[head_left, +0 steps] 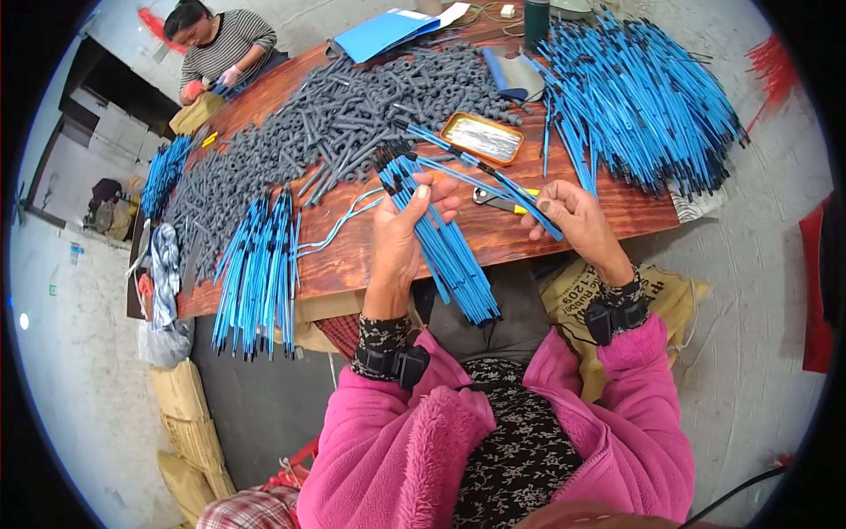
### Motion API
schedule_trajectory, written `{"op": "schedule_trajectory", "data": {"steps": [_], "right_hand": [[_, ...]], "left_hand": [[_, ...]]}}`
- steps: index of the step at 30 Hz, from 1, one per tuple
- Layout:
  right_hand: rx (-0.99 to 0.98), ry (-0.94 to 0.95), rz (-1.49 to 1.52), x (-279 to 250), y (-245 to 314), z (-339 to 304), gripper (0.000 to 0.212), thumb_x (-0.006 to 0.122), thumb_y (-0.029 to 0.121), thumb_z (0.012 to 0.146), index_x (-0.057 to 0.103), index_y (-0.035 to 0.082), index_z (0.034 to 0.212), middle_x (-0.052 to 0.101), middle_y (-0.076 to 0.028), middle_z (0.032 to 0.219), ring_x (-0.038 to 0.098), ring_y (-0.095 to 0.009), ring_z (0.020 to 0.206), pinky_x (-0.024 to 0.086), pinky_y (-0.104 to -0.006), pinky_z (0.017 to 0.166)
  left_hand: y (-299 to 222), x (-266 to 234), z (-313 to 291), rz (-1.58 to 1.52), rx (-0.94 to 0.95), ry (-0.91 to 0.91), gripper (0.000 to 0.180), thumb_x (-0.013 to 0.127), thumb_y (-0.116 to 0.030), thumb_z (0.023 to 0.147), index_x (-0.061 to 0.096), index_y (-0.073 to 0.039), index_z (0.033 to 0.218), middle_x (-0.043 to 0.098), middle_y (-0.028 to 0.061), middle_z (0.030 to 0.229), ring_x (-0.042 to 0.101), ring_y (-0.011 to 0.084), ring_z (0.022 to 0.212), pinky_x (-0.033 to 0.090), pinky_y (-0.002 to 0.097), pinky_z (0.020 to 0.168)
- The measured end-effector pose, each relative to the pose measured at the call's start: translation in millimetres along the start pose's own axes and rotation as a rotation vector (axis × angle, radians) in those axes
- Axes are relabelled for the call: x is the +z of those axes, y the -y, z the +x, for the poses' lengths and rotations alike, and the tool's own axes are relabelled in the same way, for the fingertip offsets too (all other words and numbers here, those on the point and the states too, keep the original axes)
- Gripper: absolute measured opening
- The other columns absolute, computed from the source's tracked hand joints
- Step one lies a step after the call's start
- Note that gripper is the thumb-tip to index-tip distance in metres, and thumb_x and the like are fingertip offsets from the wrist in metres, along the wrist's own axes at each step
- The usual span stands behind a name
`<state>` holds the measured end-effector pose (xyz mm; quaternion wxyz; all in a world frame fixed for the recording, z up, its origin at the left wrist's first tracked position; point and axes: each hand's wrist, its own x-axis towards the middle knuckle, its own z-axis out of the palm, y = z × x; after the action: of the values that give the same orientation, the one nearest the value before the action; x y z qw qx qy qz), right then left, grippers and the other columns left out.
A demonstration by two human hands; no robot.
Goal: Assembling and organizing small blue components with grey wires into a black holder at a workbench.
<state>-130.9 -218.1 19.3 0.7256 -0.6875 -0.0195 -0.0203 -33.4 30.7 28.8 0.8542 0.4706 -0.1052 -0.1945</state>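
Note:
My left hand [404, 231] is wrapped round a bundle of thin blue rods [454, 269] with black ends, its thumb lying across them. The bundle slants down past the table's front edge, over my lap. To the right, my right hand [577, 225] pinches the lower end of a few more blue rods [522, 196] with black sections. These point up and left, and their far ends pass above the bundle. Beneath them on the table lies a hand tool with yellow handles [502, 203], partly covered.
Grey tubular pieces [352, 115] heap across the wooden table [352, 256]. A tin of thin silvery pins [483, 139] stands beyond my hands. More blue rods lie in a large pile [639, 106] at right and bunches [260, 273] at left. Another person [227, 44] sits at the far left.

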Motion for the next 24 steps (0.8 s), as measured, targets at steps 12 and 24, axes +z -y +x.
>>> {"op": "schedule_trajectory", "data": {"steps": [12,24], "right_hand": [[0.071,0.054,0.225,22,-16,0,0.023,0.049,0.025,0.101,0.053,0.003,0.102,0.062,-0.008,0.076,0.057,-0.010,0.059,0.046,-0.0224,0.053],[0.296,0.254,0.426,33,-16,1,0.034,0.038,0.033,0.105,0.055,0.003,0.109,0.054,-0.005,0.062,0.045,-0.008,0.046,0.037,-0.0205,0.043]], "left_hand": [[-4,-19,3,-0.045,0.102,-0.073,0.027,0.066,-0.016,0.093,0.056,-0.003,0.113,0.068,0.0145,0.103,0.069,0.0240,0.091,0.059,0.0371,0.080],[-3,-12,2,-0.059,0.078,-0.035,0.025,0.066,-0.018,0.093,0.057,-0.005,0.112,0.068,0.0119,0.101,0.070,0.0215,0.086,0.059,0.0357,0.075]]}}
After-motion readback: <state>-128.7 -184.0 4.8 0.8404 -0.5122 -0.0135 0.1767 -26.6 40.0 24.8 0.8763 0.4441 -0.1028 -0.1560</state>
